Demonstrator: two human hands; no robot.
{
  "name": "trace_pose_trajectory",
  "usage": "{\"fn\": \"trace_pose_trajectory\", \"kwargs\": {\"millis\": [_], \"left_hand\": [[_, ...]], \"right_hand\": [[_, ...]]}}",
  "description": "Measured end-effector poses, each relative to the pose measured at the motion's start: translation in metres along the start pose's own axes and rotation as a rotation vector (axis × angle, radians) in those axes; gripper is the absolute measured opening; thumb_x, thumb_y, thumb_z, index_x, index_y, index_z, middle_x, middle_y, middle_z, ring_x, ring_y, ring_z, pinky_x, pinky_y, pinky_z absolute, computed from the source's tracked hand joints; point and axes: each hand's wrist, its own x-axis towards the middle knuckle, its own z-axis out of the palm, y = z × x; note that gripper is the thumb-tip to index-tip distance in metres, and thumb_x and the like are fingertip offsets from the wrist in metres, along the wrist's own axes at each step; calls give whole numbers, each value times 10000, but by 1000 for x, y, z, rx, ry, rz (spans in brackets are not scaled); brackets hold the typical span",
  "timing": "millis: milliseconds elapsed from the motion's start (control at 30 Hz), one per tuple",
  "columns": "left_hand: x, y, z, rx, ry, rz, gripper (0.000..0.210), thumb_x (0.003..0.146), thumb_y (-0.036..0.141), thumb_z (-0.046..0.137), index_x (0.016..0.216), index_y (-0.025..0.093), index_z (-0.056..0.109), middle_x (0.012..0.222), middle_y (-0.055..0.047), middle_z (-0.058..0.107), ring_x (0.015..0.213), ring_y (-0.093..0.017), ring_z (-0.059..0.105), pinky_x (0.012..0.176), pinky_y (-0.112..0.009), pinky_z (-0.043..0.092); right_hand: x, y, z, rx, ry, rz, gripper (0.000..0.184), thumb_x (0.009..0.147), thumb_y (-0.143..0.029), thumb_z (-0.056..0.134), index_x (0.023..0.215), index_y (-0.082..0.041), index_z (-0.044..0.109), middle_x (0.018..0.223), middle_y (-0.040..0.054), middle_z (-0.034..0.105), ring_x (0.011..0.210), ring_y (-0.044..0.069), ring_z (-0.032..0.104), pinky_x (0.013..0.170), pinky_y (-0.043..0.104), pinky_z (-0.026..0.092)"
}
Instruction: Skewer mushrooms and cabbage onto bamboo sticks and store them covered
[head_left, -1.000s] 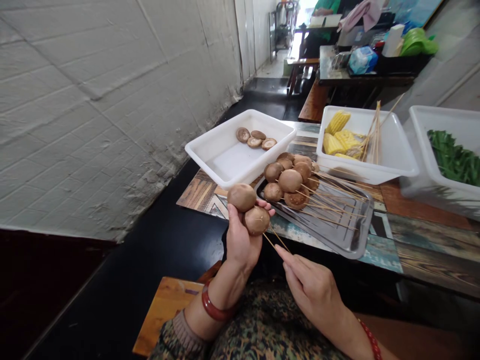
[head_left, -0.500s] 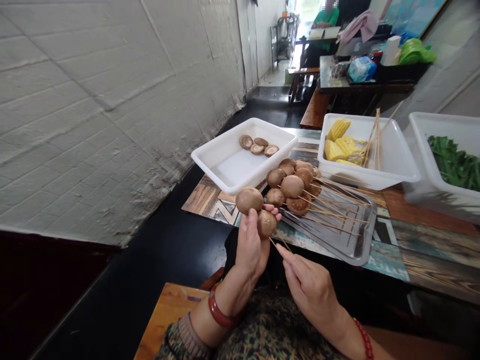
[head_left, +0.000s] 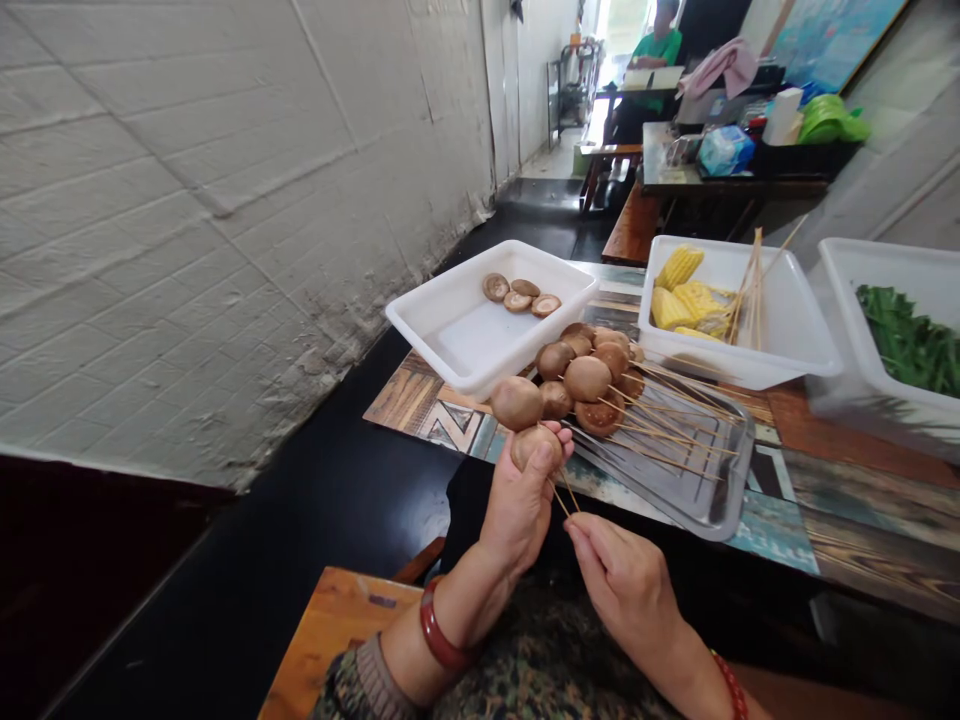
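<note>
Left hand [head_left: 521, 510] wrapped round the lower of two mushrooms [head_left: 521, 415], right hand [head_left: 628, 572] pinching their two sticks [head_left: 561, 499], I hold them before the metal tray [head_left: 703, 507]; skewered mushrooms [head_left: 587, 380] lie on it, a white tub [head_left: 469, 340] behind its left end.

- The left hand [head_left: 525, 495] and the right hand [head_left: 626, 565] were bare.
- Above the left one was a smooth, round bangle [head_left: 437, 637], reddish brown and a little shiny.
- The left sleeve [head_left: 337, 692] ended in a ribbed cuff [head_left: 381, 682] of brownish-grey colour.
- The garment [head_left: 555, 668] had a mottled pattern, with dark green, tan and black.
- Near the right wrist was a thin red bracelet [head_left: 730, 684], which looked beaded.
</note>
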Motion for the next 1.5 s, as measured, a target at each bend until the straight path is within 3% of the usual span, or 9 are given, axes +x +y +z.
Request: {"fn": "trace_pose_trajectory", "kwargs": {"millis": [233, 700, 1067, 1167, 1300, 1433, 1500], "left_hand": [[-4, -4, 2, -23, -12, 3, 268, 774, 299, 794, 981, 163, 691, 1048, -48, 684, 1040, -170, 650, 1060, -352, 441], [-9, -9, 3, 24, -30, 29, 306, 791, 381, 771, 995, 174, 678, 1066, -55, 699, 1161, -205, 622, 1142, -372, 358], [-8, -4, -3, 24, -6, 10, 289, 805, 374, 757, 1008, 186, 676, 1087, -52, 695, 1142, -204, 630, 1097, -366, 402], [-4, 4, -8, -4, 3, -27, 335, 805, 424, 741, 1025, 180, 670, 1104, -71, 683, 1084, -224, 649, 1008, -387, 473], [0, 10, -15, 36, -71, -23, 386, 789, 455, 747, 1018, 159, 655, 1064, -94, 682, 984, -218, 662, 920, -383, 520], [0, 6, -18, 47, -75, -36, 386, 825, 490, 696, 998, 149, 648, 993, -78, 674, 915, -195, 662, 900, -374, 532], [-2, 4, -18, 37, -53, -53, 405, 844, 514, 660, 1023, 150, 639, 971, -77, 677, 883, -195, 669, 881, -376, 540]], "right_hand": [[2, -2, 8, -33, 17, 13, 273, 989, -110, 426, 824, -174, 634, 647, 26, 661, 539, 139, 637, 567, 243, 467], [6, -3, 15, -45, 60, 16, 288, 984, -118, 415, 798, -180, 627, 653, 35, 659, 552, 139, 639, 553, 227, 452], [14, -5, 16, -2, 21, 52, 301, 986, -136, 399, 802, -188, 631, 656, 29, 672, 547, 141, 647, 563, 225, 489], [19, -5, 8, 30, -33, 92, 305, 1011, -192, 394, 834, -195, 643, 679, 23, 688, 572, 142, 662, 584, 223, 507], [24, -4, -3, 57, -93, 111, 284, 1017, -225, 405, 899, -204, 661, 718, 16, 719, 609, 142, 689, 580, 221, 530], [23, -8, -4, 24, -107, 56, 276, 1001, -179, 411, 1138, -167, 650, 995, 86, 778, 824, 189, 756, 726, 269, 599], [22, -10, -3, -10, -117, 45, 301, 986, -154, 426, 1207, -140, 630, 1031, 110, 775, 840, 206, 761, 730, 287, 611]]}}
